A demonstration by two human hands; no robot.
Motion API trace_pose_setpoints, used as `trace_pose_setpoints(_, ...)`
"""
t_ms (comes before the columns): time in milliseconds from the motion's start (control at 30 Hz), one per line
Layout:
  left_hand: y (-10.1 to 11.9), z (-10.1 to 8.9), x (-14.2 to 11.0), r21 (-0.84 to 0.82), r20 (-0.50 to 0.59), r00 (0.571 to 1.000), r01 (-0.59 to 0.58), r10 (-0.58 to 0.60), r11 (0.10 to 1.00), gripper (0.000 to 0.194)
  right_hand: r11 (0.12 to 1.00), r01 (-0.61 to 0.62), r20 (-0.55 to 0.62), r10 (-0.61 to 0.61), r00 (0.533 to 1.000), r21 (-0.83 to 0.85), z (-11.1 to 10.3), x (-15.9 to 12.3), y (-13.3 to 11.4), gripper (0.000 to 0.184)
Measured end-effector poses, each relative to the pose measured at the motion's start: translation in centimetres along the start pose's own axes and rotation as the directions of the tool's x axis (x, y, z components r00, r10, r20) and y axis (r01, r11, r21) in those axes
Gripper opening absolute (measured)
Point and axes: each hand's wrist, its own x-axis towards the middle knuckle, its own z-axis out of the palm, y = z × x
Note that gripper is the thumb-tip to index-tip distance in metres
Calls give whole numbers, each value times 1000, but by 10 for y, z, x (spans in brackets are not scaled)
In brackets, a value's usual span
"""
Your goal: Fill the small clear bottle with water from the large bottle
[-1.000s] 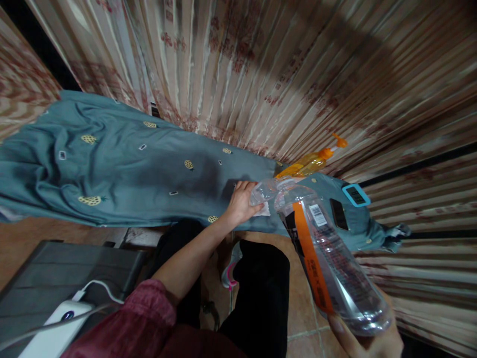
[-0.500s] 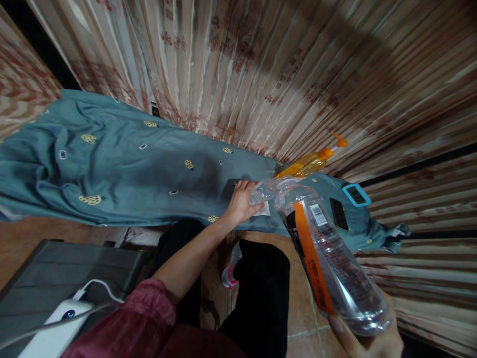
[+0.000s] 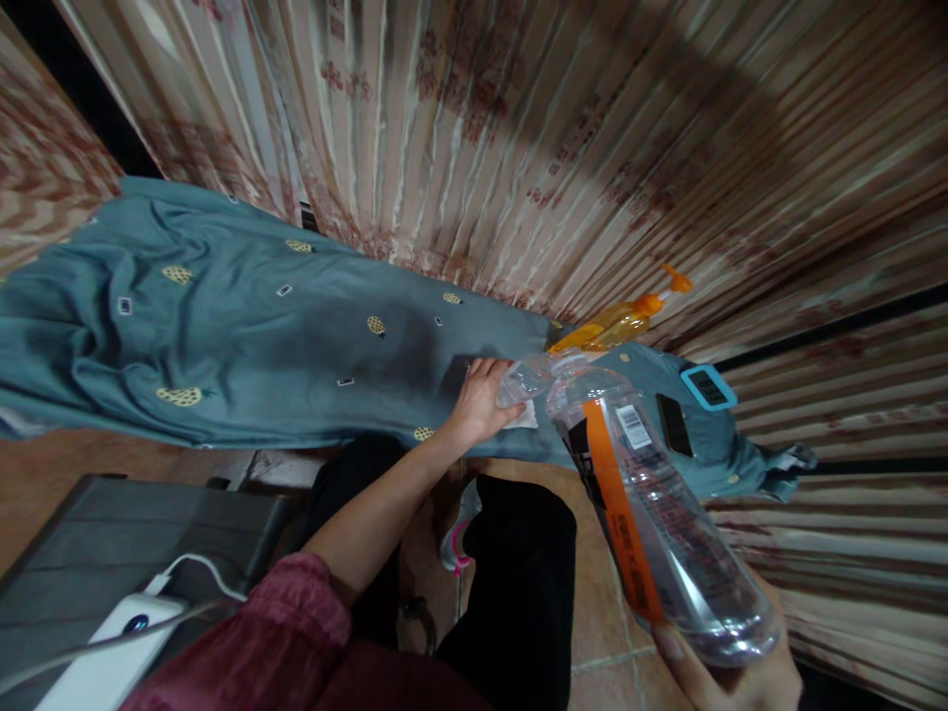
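My left hand [image 3: 480,403] is wrapped round a small clear plastic bottle [image 3: 527,379], held low over the cloth-covered surface. In my right hand [image 3: 741,667] is a large clear plastic bottle [image 3: 667,513] with an orange and black label and a barcode, gripped near its base. It tilts with its neck down toward the small bottle. The two necks meet or nearly touch; which, I cannot tell. A white piece of paper or tissue [image 3: 524,417] lies under the small bottle. Just behind the necks is a pump bottle [image 3: 607,328] of yellow-orange liquid.
A green cloth with pineapple prints [image 3: 244,326] covers the long narrow surface. On its right part lie a dark phone [image 3: 673,425] and a blue-framed digital timer [image 3: 709,387]. Pleated curtains [image 3: 459,128] hang behind. A white power bank [image 3: 111,652] with cables rests on a grey surface [image 3: 148,533].
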Motion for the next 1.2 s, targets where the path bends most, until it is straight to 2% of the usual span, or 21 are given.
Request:
trace_pose_setpoints(200,0,0,0,5,1,1000,-6,6,1000,53,1000,26,-15,-26,1000,-2,0,-1,5,85)
trace_pose_setpoints(533,-1,2,1,-15,-4,1000,-4,4,1000,54,998,-54,-11,55,998,34,3,-1,-6,86)
trace_pose_setpoints(900,-1,2,1,-1,-10,1000,-5,5,1000,54,1000,-8,-3,8,1000,22,3,-2,0,86)
trace_pose_setpoints(1200,-2,2,1,-13,-7,1000,-1,1,1000,53,1000,-19,-13,19,1000,24,3,1,-13,86)
